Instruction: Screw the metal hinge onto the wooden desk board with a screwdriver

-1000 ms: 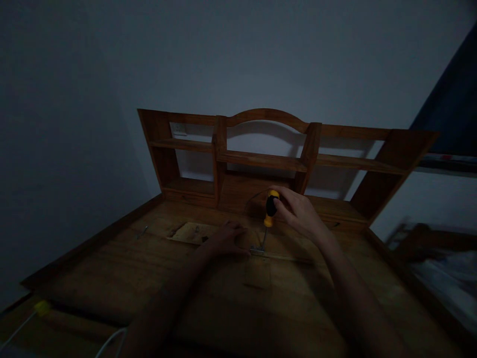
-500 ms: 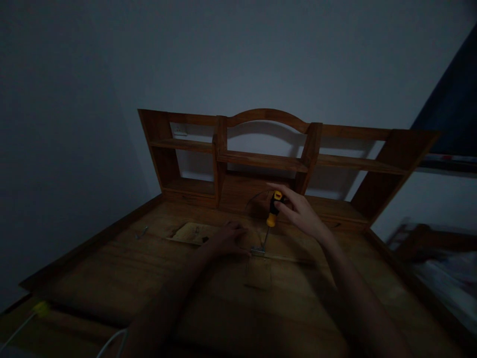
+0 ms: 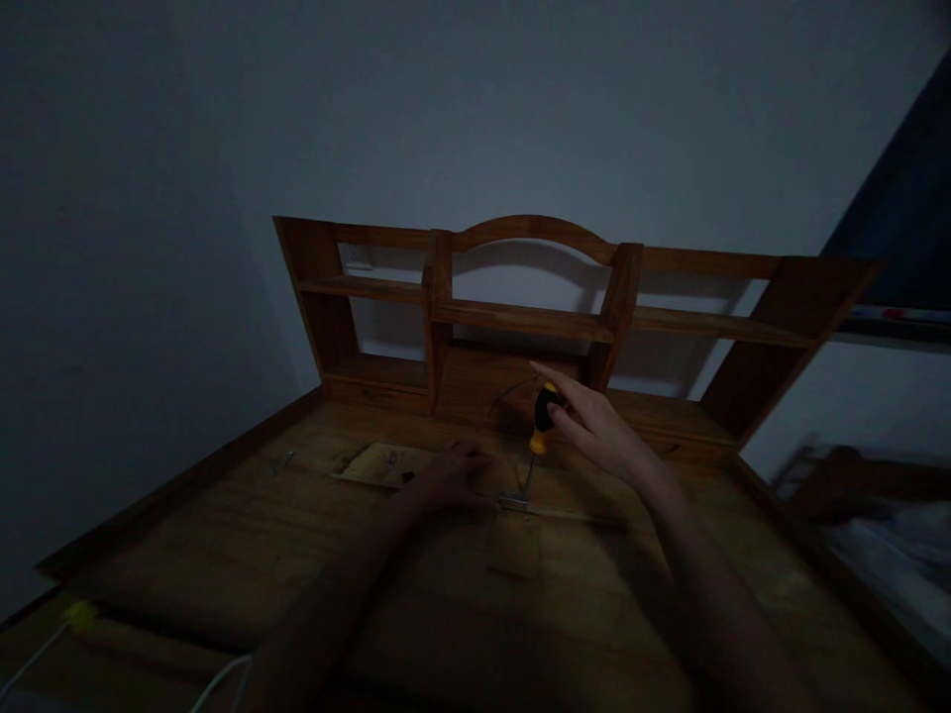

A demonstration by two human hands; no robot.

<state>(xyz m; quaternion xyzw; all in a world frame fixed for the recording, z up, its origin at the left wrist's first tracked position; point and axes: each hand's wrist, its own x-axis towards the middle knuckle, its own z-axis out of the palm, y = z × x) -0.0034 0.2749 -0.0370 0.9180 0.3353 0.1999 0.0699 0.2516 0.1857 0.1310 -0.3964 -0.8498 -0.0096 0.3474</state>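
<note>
My right hand [image 3: 594, 426] grips the black and yellow handle of a screwdriver [image 3: 540, 424], held nearly upright. The thin shaft runs down to a small metal bracket [image 3: 514, 501] on the wooden desk top [image 3: 297, 555]. My left hand [image 3: 450, 477] lies on the wood just left of the bracket, fingers curled and pressing down by its edge. The room is dim and fine detail at the bracket is hard to make out.
A wooden shelf unit [image 3: 535, 317] with an arched top stands at the desk's back against the wall. A pale patch [image 3: 378, 463] shows in the wood to the left, with a small metal piece [image 3: 283, 460] beyond. A white cable [image 3: 215, 683] lies at the front left.
My right hand has shifted its grip round the screwdriver handle, with the fingers now more stretched out over it. The left hand and the bracket have stayed put.
</note>
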